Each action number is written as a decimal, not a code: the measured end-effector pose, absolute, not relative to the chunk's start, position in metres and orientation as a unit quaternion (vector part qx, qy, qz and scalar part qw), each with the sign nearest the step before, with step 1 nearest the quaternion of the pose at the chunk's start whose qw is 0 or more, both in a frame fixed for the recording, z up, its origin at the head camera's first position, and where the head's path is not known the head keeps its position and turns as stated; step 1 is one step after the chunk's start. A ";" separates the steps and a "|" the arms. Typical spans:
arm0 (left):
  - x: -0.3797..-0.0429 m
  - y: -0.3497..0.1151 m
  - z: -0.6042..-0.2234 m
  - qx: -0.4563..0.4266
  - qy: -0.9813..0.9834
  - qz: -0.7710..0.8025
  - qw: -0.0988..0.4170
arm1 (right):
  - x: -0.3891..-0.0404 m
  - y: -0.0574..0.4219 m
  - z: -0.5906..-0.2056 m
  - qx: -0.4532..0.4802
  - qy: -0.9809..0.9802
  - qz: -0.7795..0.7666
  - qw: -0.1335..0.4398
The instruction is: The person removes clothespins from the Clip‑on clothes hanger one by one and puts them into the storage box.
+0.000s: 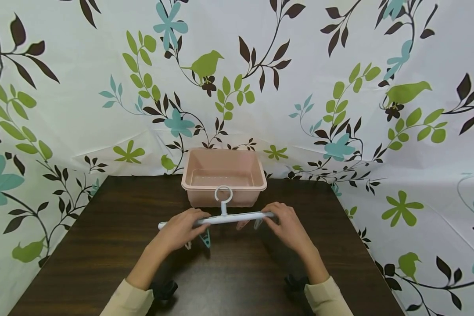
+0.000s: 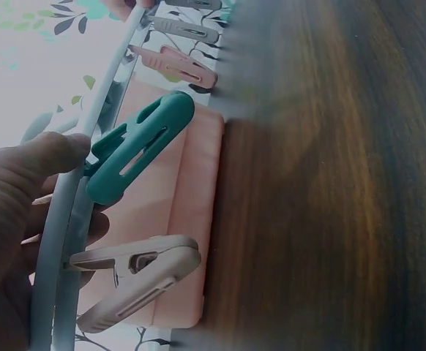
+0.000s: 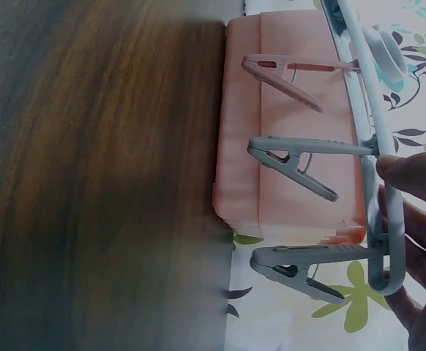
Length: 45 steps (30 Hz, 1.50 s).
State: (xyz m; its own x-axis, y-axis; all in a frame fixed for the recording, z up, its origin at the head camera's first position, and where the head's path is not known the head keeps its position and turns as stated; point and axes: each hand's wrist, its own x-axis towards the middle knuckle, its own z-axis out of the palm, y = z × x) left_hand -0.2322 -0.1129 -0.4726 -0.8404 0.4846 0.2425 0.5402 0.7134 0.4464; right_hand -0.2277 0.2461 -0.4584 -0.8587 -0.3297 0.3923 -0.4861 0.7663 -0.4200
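Observation:
A pale blue-white clip hanger [image 1: 241, 217] is held level above the table, its round hook [image 1: 223, 193] pointing up. My left hand [image 1: 181, 228] grips the bar left of the hook, thumb on the near side. At the other end, my right hand [image 1: 286, 226] pinches the bar between thumb and fingers. Clothespin-like clips hang from the bar. In the left wrist view, a teal clip [image 2: 143, 150] is beside my thumb and a beige clip [image 2: 143, 281] is farther out. The right wrist view shows a pink clip [image 3: 290, 66] and two grey clips, one [image 3: 301, 150] by my thumb.
Behind the hanger, a pink plastic basin [image 1: 223, 198] stands at the back of the dark wooden table [image 1: 102, 245]. A white cloth [image 1: 280, 118] printed with leaves and birds hangs behind and beside the table.

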 end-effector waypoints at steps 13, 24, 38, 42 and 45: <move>-0.237 -0.120 -0.458 -0.318 -0.913 -0.230 0.115 | -0.231 0.242 -0.450 0.221 -0.918 0.236 0.231; -0.241 -0.123 -0.453 -0.336 -0.897 -0.233 0.169 | -0.231 0.250 -0.446 0.143 -0.875 0.370 0.278; -0.249 -0.123 -0.445 -0.344 -0.879 -0.265 0.196 | -0.227 0.256 -0.448 0.087 -0.848 0.485 0.195; -0.250 -0.125 -0.443 -0.340 -0.880 -0.264 0.202 | -0.227 0.257 -0.448 0.055 -0.838 0.514 0.172; -0.251 -0.125 -0.440 -0.334 -0.880 -0.266 0.206 | -0.227 0.258 -0.448 0.043 -0.826 0.538 0.166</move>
State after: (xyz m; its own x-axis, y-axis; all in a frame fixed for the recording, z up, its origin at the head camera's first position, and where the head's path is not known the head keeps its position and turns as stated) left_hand -0.2511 -0.1248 -0.4400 -0.6917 0.4789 0.5406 0.6980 0.6355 0.3302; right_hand -0.2271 0.2576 -0.4476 -0.9414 0.1074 0.3199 -0.2491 0.4184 -0.8735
